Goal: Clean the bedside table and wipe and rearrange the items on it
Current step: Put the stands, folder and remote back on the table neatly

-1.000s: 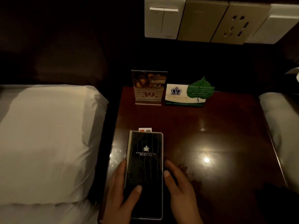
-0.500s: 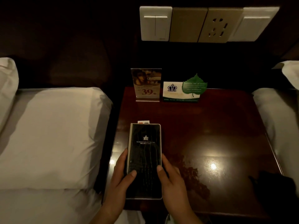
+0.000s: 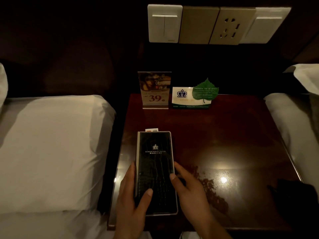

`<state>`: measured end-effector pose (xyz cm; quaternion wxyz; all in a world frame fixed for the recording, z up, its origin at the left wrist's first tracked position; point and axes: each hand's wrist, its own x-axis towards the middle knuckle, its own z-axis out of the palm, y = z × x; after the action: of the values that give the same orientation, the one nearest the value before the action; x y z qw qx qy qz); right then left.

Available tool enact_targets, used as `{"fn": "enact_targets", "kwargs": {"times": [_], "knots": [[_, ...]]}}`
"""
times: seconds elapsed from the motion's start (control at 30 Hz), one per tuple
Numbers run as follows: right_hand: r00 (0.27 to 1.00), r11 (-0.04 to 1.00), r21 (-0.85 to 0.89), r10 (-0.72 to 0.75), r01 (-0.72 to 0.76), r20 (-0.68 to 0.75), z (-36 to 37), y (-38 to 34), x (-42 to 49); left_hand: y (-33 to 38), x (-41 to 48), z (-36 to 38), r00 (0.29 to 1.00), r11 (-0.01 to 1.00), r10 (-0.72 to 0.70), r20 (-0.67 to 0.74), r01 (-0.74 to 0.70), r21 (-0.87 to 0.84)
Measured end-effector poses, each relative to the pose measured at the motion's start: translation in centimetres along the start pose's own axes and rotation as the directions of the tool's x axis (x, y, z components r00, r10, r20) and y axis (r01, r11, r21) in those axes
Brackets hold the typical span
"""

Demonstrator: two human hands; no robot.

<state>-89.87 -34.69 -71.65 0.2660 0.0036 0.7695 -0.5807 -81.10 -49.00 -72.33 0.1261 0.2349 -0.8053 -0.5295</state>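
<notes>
While both hands frame it, the folder point(image 3: 156, 171) lies flat on the surface point(image 3: 224, 135), at its front left corner beside the bed point(image 3: 51, 144). The left hand point(image 3: 133, 200) cups the folder's left edge, fingers along the side and thumb pressed on the black cover; the right hand point(image 3: 188, 185) has its fingertips against the right edge, palm resting on the wood. Neither hand is closed in a fist; each grips the folder from its own side. I judge this two-sided hold serves to square the folder to the surface's edge as part of the rearranging. Its long axis runs front to back, the crest and lettering reading upright to the person, with a small card point(image 3: 151, 129) peeking out at the far end. At the back, the price stand point(image 3: 155, 90) and leaf card point(image 3: 195, 97) stand upright, facing forward, well apart from the folder.
</notes>
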Motion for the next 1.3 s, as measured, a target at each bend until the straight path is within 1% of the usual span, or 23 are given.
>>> {"fn": "enact_targets", "kwargs": {"times": [0.03, 0.07, 0.1, 0.13, 0.17, 0.2, 0.23, 0.3, 0.37, 0.43, 0.57, 0.63, 0.7, 0.83, 0.93, 1.03, 1.13, 1.2, 1.23, 1.3], "knots": [[1.000, 1.000, 0.010, -0.015, 0.015, -0.018, -0.4, -0.8, 0.7, 0.0, -0.1, -0.1, 0.999, 0.999, 0.032, -0.015, -0.031, 0.016], [0.996, 0.998, -0.035, -0.063, 0.061, -0.062, -0.8, -1.6, 1.8, 0.0, -0.2, -0.2, 0.997, 0.997, 0.063, -0.035, -0.062, 0.036], [0.983, 0.981, -0.146, -0.147, 0.130, -0.113, -1.2, -2.5, 3.2, 0.1, -0.2, -0.3, 0.995, 0.995, 0.090, -0.047, -0.087, 0.056], [0.960, 0.937, -0.283, -0.248, 0.203, -0.133, -1.4, -3.4, 4.8, 0.2, -0.2, -0.2, 0.993, 0.991, 0.112, -0.047, -0.108, 0.078], [0.934, 0.871, -0.409, -0.341, 0.272, -0.106, -1.4, -4.6, 6.5, 0.3, -0.2, -0.1, 0.990, 0.986, 0.135, -0.036, -0.131, 0.103], [0.917, 0.807, -0.491, -0.396, 0.327, -0.041, -1.1, -5.8, 8.0, 0.4, -0.3, -0.1, 0.987, 0.980, 0.159, -0.020, -0.156, 0.127], [0.909, 0.761, -0.529, -0.415, 0.375, 0.046, -0.6, -7.0, 9.5, 0.5, -0.5, -0.1, 0.984, 0.974, 0.178, -0.007, -0.175, 0.143], [0.894, 0.685, -0.580, -0.392, 0.441, 0.216, 0.8, -8.6, 11.6, 1.0, -0.5, -0.3, 0.980, 0.967, 0.197, 0.007, -0.196, 0.165], [0.890, 0.621, -0.637, -0.323, 0.457, 0.323, 1.8, -9.1, 12.9, 1.5, -0.4, -0.3, 0.979, 0.960, 0.203, 0.025, -0.204, 0.191], [0.888, 0.574, -0.679, -0.272, 0.459, 0.370, 2.4, -9.2, 13.4, 1.9, -0.4, -0.3, 0.982, 0.960, 0.184, 0.046, -0.189, 0.205], [0.882, 0.404, -0.784, -0.235, 0.471, 0.409, 2.9, -9.3, 13.9, 2.2, -0.2, -0.5, 0.979, 0.951, 0.182, 0.089, -0.198, 0.237], [0.882, 0.366, -0.803, -0.239, 0.470, 0.407, 3.2, -9.5, 14.1, 2.2, -0.2, -0.5, 0.976, 0.940, 0.197, 0.090, -0.214, 0.264], [0.889, 0.384, -0.803, -0.244, 0.456, 0.388, 3.2, -9.6, 14.3, 2.1, 0.0, -0.6, 0.973, 0.933, 0.211, 0.093, -0.229, 0.277], [0.904, 0.470, -0.773, -0.248, 0.426, 0.347, 2.6, -9.4, 14.7, 2.0, 0.3, -0.5, 0.973, 0.940, 0.205, 0.110, -0.227, 0.256], [0.900, 0.495, -0.752, -0.265, 0.435, 0.346, 2.4, -9.3, 14.8, 1.9, 0.2, -0.4, 0.978, 0.946, 0.191, 0.088, -0.207, 0.250], [0.893, 0.533, -0.717, -0.293, 0.449, 0.341, 2.3, -9.0, 14.7, 1.9, 0.0, -0.2, 0.977, 0.935, 0.196, 0.088, -0.213, 0.284], [0.881, 0.512, -0.717, -0.291, 0.473, 0.373, 2.5, -8.8, 14.4, 2.0, -0.2, -0.1, 0.977, 0.924, 0.204, 0.068, -0.215, 0.317], [0.877, 0.533, -0.697, -0.302, 0.480, 0.373, 2.5, -8.6, 14.0, 2.0, -0.1, -0.2, 0.975, 0.925, 0.211, 0.075, -0.224, 0.306], [0.879, 0.567, -0.671, -0.324, 0.477, 0.351, 2.3, -8.5, 13.9, 2.1, 0.0, -0.2, 0.973, 0.928, 0.216, 0.079, -0.230, 0.291], [0.891, 0.634, -0.632, -0.382, 0.446, 0.246, 1.7, -7.9, 13.4, 2.1, 0.1, -0.3, 0.971, 0.934, 0.224, 0.082, -0.238, 0.265]]}}
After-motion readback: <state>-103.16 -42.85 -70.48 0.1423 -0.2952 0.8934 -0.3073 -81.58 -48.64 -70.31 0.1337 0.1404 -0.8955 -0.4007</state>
